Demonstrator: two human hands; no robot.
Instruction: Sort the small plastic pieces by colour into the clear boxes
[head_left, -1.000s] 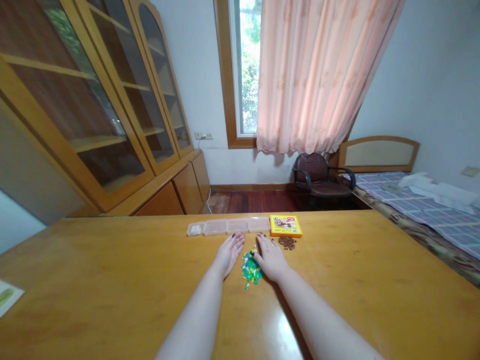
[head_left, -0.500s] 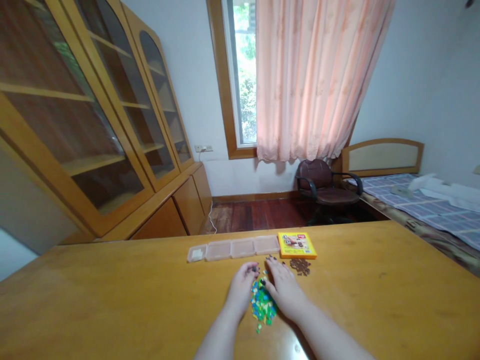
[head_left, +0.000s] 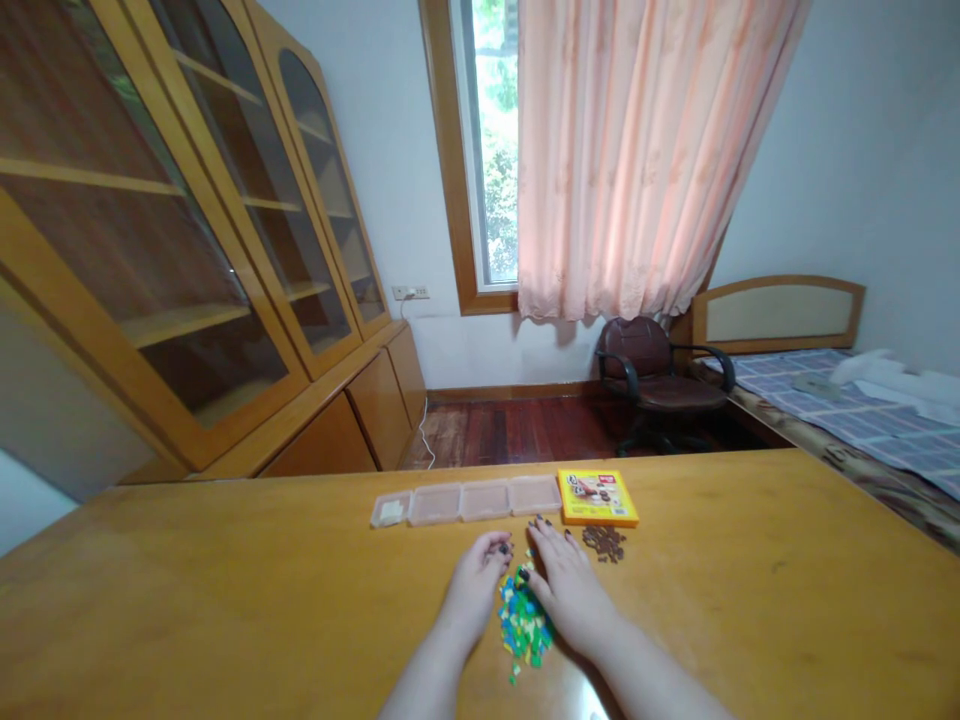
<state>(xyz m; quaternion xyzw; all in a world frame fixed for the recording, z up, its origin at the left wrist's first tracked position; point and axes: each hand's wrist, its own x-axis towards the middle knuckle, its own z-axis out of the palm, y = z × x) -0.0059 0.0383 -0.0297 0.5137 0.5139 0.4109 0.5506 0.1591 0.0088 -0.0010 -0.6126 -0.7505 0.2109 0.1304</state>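
The left hand [head_left: 475, 582] has curled in the last second, contents unclear; the right hand [head_left: 568, 585] lies spread, thumb over the multicoloured brick pile [head_left: 526, 628] between both, lengthwise toward the person.

We can read no words for certain: on the flat yellow box [head_left: 592, 508] we make out bold dark-and-white characters [head_left: 574, 486] at the upper left and a red label [head_left: 607, 480] with pale marks at the upper right, all too small and blurred

bare forearms [head_left: 435, 660], dark-painted nails [head_left: 525, 574] on both the left hand [head_left: 472, 585] and the right hand [head_left: 574, 588]
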